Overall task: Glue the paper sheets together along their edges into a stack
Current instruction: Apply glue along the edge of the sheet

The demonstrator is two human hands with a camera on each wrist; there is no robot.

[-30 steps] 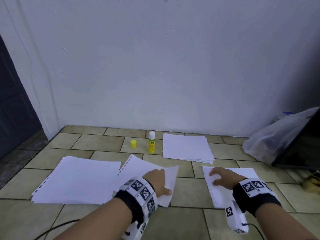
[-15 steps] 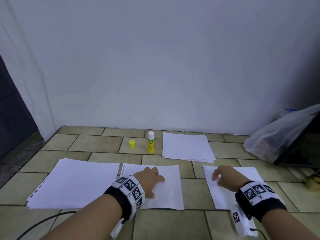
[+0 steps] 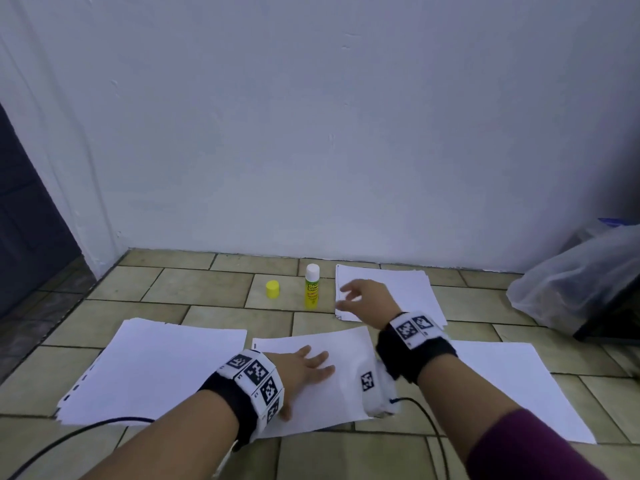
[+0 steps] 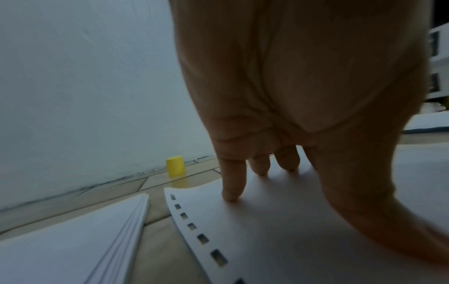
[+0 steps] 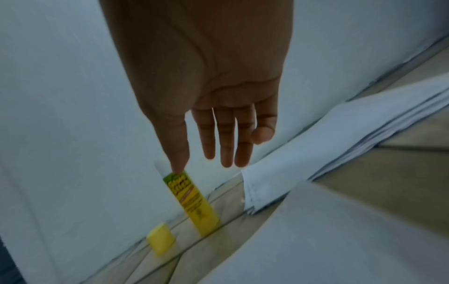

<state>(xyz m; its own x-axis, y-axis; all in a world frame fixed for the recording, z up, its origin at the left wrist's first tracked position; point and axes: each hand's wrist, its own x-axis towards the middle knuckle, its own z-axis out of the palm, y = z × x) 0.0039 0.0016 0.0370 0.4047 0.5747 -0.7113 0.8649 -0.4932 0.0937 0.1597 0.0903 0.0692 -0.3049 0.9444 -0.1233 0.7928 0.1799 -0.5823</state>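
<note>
- White single sheet [image 3: 341,386] lying flat on tiled floor [image 3: 194,289], punched edge at left, pinned by left hand [image 3: 304,367], fingers straight and spread, likely to stop sliding.
- Right hand [image 3: 367,299] reaching far, over far paper stack [image 3: 412,289], fingers extended and loose, holding nothing, just beside glue stick [image 3: 312,286].
- Glue stick upright, uncapped; yellow cap [image 3: 272,289] just left of it.
- Left paper stack [image 3: 156,368] and right sheet [image 3: 519,386] flanking, probably supply and finished piles.
</note>
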